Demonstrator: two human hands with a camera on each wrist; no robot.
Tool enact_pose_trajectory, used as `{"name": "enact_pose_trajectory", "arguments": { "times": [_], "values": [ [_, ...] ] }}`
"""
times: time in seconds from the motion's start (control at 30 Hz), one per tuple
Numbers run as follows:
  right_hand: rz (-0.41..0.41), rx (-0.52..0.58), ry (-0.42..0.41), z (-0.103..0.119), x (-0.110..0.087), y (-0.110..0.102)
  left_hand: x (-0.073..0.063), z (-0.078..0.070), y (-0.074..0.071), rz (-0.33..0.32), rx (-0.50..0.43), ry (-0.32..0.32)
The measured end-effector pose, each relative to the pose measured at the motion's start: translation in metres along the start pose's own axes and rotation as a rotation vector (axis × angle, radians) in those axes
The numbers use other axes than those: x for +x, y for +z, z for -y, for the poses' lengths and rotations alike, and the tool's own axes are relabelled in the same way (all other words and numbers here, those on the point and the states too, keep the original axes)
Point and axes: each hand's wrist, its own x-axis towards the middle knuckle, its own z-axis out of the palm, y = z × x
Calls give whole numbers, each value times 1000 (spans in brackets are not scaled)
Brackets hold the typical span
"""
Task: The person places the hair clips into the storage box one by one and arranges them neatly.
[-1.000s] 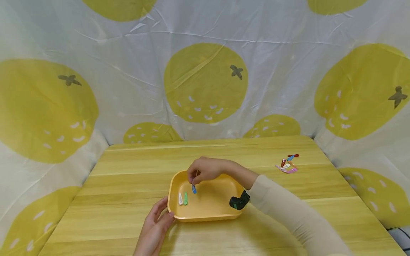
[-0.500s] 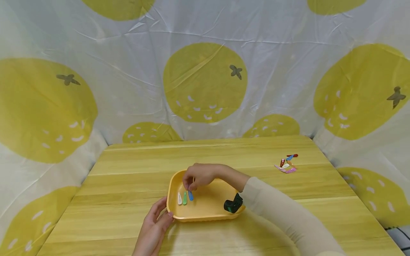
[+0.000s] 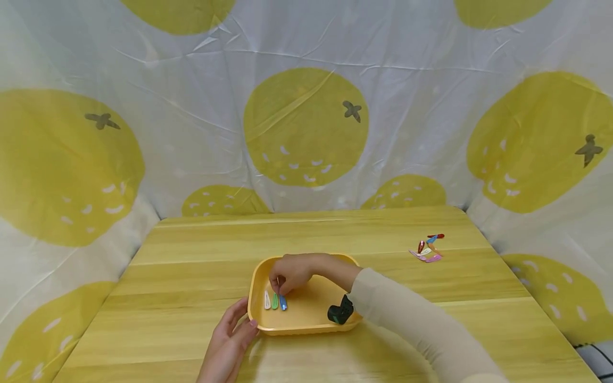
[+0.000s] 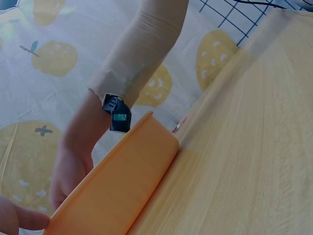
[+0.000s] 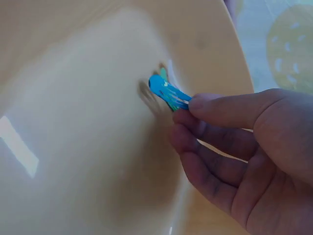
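My right hand (image 3: 293,271) is inside the yellow tray (image 3: 306,329), thumb and fingertips pinching one end of a blue hair clip (image 3: 283,304). In the right wrist view the blue clip (image 5: 166,90) points away from the fingers, its shadow showing on the tray floor. Just left of it a white hair clip (image 3: 267,300) and a green hair clip (image 3: 275,301) lie side by side. The green clip (image 5: 163,73) is partly hidden behind the blue one there. My left hand (image 3: 229,335) holds the tray's left side, thumb (image 4: 32,219) at the rim.
On the wooden table (image 3: 191,250), a loose pile of hair clips (image 3: 425,251) in red, blue, orange, white and pink lies at the back right. A black wrist device (image 3: 340,310) on the right arm overlaps the tray's right end. A fruit-print curtain (image 3: 407,133) surrounds the table.
My right hand has lowered the blue clip toward the tray floor and moved it left and nearer, beside the green clip. The left hand stays at the tray's side.
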Motion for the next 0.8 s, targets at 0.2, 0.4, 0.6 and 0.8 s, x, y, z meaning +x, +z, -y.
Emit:
{"name": "enact_pose_trajectory", "arguments": {
  "times": [0.2, 0.4, 0.6, 0.8],
  "values": [
    [19, -68, 29, -3, 10, 7, 0, 1, -1, 9, 0, 10],
    [45, -126, 43, -1, 12, 5, 1, -1, 2, 6, -8, 3],
    [57, -132, 73, 0, 12, 5, 0, -2, 2, 14, -11, 14],
    [53, -131, 81, 0, 12, 6, -1, 0, 0, 16, -7, 12]
  ]
}}
